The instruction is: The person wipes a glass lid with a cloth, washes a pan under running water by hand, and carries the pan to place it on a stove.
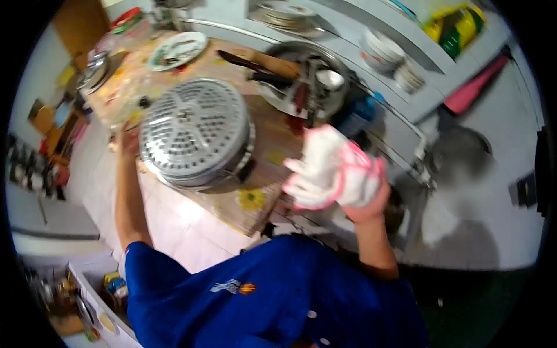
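My right hand (371, 203) is closed round a bunched white cloth (331, 168) with pink edging, raised at the right of the patterned tablecloth (217, 203). On the tablecloth stands a round metal pot with a perforated domed top (194, 124). Beyond its left side is my left hand (129, 139), low at the table's edge; its fingers are blurred and partly hidden. Whether it touches anything cannot be made out.
A metal basin (336, 98) holds knives and utensils. Behind the pot lies a white plate (178, 51). Stacked bowls (382, 49) and plates (284, 17) stand on the shelf. A blue bottle (360, 113) is near the basin. A dark pan (461, 148) hangs at right.
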Motion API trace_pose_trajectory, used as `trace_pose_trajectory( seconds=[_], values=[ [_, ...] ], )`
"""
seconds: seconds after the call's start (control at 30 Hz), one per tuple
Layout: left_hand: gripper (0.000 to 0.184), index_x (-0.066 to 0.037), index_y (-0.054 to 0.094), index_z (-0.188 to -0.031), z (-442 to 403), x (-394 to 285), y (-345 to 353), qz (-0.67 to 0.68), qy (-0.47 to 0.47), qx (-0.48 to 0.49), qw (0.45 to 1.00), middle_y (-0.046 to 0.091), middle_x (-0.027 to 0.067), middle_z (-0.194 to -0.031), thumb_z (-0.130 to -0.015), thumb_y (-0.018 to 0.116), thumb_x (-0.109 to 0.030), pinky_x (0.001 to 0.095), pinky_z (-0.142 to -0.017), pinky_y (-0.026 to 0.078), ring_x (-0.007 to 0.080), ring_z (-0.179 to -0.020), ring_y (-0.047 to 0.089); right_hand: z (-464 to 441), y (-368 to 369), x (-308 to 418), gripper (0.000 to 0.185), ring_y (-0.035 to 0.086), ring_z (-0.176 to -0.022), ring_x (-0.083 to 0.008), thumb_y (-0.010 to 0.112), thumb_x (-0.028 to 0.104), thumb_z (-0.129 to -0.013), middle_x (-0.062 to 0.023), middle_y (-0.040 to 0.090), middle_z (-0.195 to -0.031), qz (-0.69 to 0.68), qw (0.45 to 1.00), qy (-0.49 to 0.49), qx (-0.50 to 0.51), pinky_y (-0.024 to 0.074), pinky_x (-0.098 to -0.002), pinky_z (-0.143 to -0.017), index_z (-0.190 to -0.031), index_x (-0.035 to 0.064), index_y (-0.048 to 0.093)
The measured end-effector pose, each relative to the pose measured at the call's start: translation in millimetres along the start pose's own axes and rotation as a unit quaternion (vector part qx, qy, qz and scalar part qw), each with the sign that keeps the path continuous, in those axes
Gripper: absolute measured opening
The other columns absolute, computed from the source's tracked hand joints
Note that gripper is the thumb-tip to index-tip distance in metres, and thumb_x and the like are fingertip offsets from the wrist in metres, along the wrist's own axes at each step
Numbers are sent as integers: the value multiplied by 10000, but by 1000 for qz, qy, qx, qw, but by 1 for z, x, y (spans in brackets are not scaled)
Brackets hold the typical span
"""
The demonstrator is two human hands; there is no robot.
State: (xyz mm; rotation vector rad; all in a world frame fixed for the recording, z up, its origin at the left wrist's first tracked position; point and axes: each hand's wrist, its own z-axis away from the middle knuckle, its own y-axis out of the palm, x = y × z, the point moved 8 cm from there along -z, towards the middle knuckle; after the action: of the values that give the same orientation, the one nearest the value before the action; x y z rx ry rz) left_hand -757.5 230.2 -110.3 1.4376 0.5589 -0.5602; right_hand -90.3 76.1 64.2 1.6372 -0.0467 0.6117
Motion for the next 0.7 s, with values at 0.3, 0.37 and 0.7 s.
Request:
trace_pose_trajectory(
  seconds=[0.3,0.37,0.7],
  values=[
    [467,37,367,-1273,58,12,46,25,63,-308,949,488,273,-1216,-883,545,-148,436,-964,468,380,-1112,521,51,-44,40,611,409,-1266,-298,375,511,-939,-111,474,-1347,62,990,-74,-100,246,-462,-1090,-1320,39,448],
    [497,46,348,-1280,71,7,49,12,70,-308,949,452,286,-1241,-877,557,-154,442,-960,470,394,-1133,498,65,-64,64,573,448,-1233,-289,398,475,-947,-111,512,-1304,113,976,-128,-133,295,-448,-1067,-1300,29,461],
    [331,95,533,-1141,141,-67,315,-97,341,52,934,582,190,-1144,-909,500,-138,398,-985,432,303,-1133,530,123,-91,134,501,513,-1159,-279,448,387,-955,-136,520,-1273,161,960,-190,-132,408,-432,-992,-1279,5,449]
  ],
)
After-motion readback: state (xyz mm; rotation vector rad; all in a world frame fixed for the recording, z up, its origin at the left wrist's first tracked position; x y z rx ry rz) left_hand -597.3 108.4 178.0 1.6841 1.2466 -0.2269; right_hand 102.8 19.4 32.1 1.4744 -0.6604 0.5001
